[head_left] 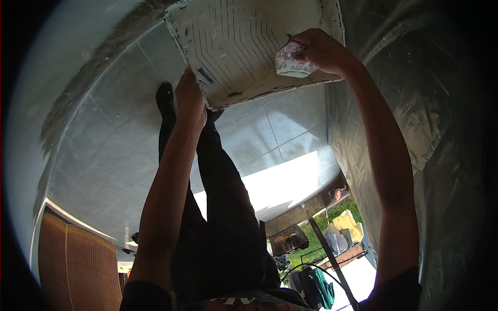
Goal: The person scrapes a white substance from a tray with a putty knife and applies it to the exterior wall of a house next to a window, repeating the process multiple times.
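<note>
A dirty off-white slotted panel, with rows of narrow bent slots and dark worn edges, is held up above the floor at the top of the head view. My left hand is closed around its near left edge. Over the right part of the panel is my right hand, its fingers wrapped round a crumpled red-and-white wad. The wad looks like folded paper or cloth and overlaps the panel's face in this view. The far edge of the panel runs out of the frame.
Grey floor tiles lie below, with a bright sunlit patch. Clear plastic sheeting hangs along the right. A brown woven mat is at lower left. Through an opening at lower right, yellow cloth and other items show outdoors.
</note>
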{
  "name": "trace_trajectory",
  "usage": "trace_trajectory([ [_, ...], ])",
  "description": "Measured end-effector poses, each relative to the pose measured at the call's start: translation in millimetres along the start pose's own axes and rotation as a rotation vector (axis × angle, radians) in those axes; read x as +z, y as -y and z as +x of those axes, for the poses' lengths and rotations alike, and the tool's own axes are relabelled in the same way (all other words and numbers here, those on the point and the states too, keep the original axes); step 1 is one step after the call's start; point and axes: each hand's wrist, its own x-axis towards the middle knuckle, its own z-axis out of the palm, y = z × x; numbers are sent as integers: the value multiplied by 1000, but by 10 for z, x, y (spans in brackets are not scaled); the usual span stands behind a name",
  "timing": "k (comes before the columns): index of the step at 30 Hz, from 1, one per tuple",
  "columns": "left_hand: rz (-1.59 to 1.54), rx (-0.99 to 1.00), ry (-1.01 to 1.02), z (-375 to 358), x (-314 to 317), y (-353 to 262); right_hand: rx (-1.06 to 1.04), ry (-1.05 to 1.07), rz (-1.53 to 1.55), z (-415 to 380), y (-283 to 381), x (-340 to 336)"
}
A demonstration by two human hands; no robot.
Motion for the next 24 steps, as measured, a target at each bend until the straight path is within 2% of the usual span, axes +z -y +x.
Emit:
trace_trajectory([
  [3, 84, -12, 67, 25, -49, 0, -99, 44, 68, 85, -3, -135],
  [4, 103, 4, 38, 37, -55, 24, -75, 36, 192, 79, -18, -144],
  [5, 120, 21, 8, 52, -60, 42, -80, 27, 191, 50, -34, -145],
  [7, 204, 25, -14, 45, -59, 39, -29, -71, 475, -50, -85, -124],
  [9, 291, 33, -36, -27, -32, -46, -21, -149, 545, -207, -140, -80],
  [11, 538, -52, -80, -200, 57, -241, -18, -234, 618, -381, -169, 44],
  [12, 541, -34, -73, -235, 55, -270, -53, -317, 838, -483, -186, 153],
  [14, 797, 57, -75, -238, -3, -281, -80, -434, 1162, -717, -120, 317],
  [17, 895, 267, -63, -563, 41, -496, -113, -535, 1518, -1145, 222, 535],
  [19, 848, 411, -29, -833, 76, -696, -166, -588, 1716, -1376, 454, 634],
  [20, 802, 517, 7, -1004, 109, -842, -185, -569, 1762, -1522, 603, 622],
  [24, 792, 731, 56, -2055, 223, -1669, -357, -517, 1795, -2014, 1175, 495],
])
